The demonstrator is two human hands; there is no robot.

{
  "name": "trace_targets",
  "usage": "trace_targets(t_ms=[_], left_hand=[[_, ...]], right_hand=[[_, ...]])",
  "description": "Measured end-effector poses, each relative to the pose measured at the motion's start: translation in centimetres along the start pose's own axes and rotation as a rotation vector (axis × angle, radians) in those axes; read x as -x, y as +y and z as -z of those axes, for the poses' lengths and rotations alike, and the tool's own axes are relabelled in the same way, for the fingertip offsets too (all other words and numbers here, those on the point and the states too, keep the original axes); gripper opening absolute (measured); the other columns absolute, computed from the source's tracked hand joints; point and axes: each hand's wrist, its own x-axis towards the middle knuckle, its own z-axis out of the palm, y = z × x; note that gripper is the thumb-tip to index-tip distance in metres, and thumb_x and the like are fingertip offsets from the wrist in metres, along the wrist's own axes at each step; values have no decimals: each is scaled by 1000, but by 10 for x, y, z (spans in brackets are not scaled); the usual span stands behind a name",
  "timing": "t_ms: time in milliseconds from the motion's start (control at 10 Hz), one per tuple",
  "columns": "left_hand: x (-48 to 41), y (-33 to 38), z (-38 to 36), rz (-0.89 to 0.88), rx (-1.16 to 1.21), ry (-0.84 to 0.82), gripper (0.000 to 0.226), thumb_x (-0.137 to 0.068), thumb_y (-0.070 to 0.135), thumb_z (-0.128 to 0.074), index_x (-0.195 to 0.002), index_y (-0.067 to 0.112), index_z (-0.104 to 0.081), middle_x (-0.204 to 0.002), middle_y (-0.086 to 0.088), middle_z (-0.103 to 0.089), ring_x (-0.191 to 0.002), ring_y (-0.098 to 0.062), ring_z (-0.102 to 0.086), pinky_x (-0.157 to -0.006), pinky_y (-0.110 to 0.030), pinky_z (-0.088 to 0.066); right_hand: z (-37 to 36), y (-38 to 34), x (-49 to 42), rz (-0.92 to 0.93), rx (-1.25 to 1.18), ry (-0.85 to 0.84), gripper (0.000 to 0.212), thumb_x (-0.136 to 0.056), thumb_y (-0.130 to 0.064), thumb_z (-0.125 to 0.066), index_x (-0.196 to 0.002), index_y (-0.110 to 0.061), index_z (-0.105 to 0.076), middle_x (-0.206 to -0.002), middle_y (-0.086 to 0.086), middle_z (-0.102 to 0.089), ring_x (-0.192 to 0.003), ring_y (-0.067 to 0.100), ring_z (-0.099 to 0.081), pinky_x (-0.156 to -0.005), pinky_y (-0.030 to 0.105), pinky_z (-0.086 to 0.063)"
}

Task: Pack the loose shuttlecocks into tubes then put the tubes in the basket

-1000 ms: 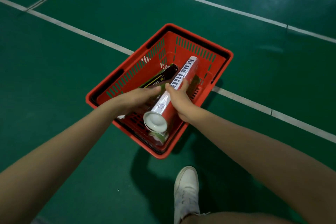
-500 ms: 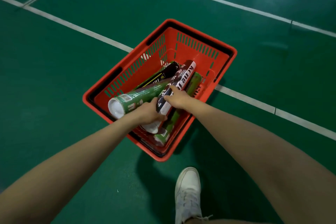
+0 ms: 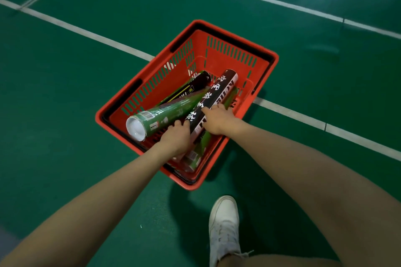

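A red plastic basket (image 3: 236, 41) stands on the green court floor. Inside it lie several shuttlecock tubes: a green tube (image 3: 165, 112) with a white cap pointing near-left, a black tube (image 3: 193, 88) behind it, and a dark tube with white lettering (image 3: 217, 95) on top. Another green tube (image 3: 198, 154) lies underneath near the front wall. My left hand (image 3: 176, 137) rests on the green tube and against the lettered tube. My right hand (image 3: 219, 118) presses on the lettered tube from the right. No loose shuttlecocks are in sight.
White court lines (image 3: 86, 32) cross the floor behind and to the right of the basket. My white shoe (image 3: 224, 223) stands just in front of the basket's near corner.
The lettered tube has gone from held up over the basket to lying down inside it. The green tube with the white cap has come into sight at the left. Both hands sank lower.
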Motion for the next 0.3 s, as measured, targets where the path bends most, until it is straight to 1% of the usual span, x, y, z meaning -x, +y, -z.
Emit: trace_targets(t_ms=[100,200,300], left_hand=[[11,19,18,-49,-116,8,48,-92,28,-57,-134,10,-42,-126,-15,-44,-112,-35,-49,-84,-44,-47],[19,43,35,-117,-153,52,45,-90,27,-59,-130,12,-46,-123,-13,-48,-110,-33,-51,-81,-43,-50],[34,93,64,-243,-154,237,40,-93,29,-51,-129,12,-46,-124,-13,-50,-110,-34,-54,-82,-44,-48]], right_hand=[[20,14,23,68,23,151,49,-97,-28,-46,-142,-15,-35,-137,15,-45,-131,33,-35,-105,48,-31],[39,30,51,93,-5,268,37,-96,-29,-47,-129,-13,-49,-122,12,-55,-118,31,-48,-95,43,-40],[60,62,96,94,-42,427,29,-93,-29,-49,-116,-13,-57,-111,11,-61,-108,32,-54,-88,41,-44]])
